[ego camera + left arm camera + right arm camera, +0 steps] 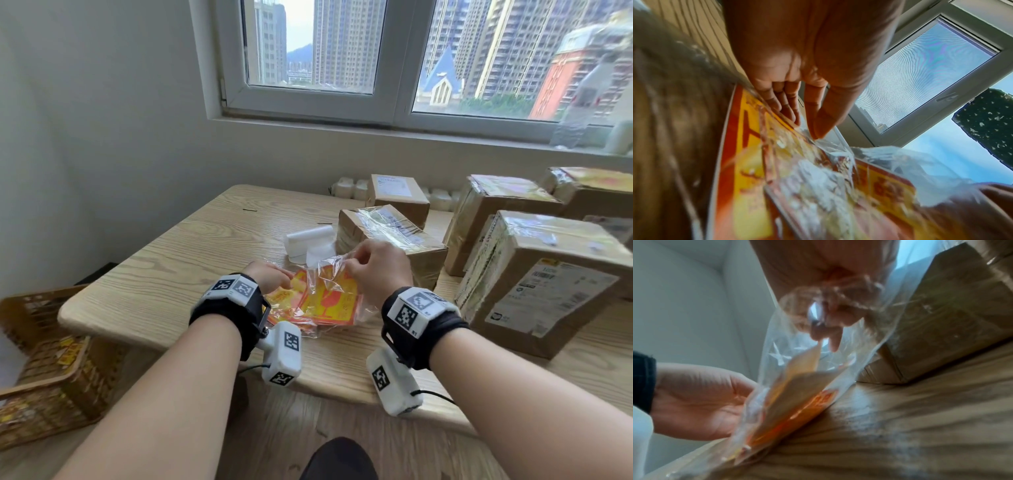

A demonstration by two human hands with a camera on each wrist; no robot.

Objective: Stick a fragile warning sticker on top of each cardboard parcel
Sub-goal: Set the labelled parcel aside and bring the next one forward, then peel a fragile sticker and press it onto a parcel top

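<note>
A clear plastic bag (pixel 334 270) of yellow and red fragile stickers (pixel 325 301) lies near the wooden table's (pixel 164 260) front edge. My left hand (pixel 286 279) is at the pack's left edge, its fingers (pixel 785 107) on the stickers (pixel 748 146) and its thumb on the film. My right hand (pixel 347 265) pinches the bag's upper edge and lifts it, so the film (pixel 818 308) drapes over its fingers. Several taped cardboard parcels stand to the right: a near one (pixel 394 233), a large one (pixel 548 281), and one (pixel 596 188) with a yellow sticker on top.
White paper pieces (pixel 310 241) lie just behind the bag. A wicker basket (pixel 44 363) with yellow scraps sits on the floor at the left. White cartons (pixel 349 186) line the wall under the window. Bare tabletop lies left of my hands.
</note>
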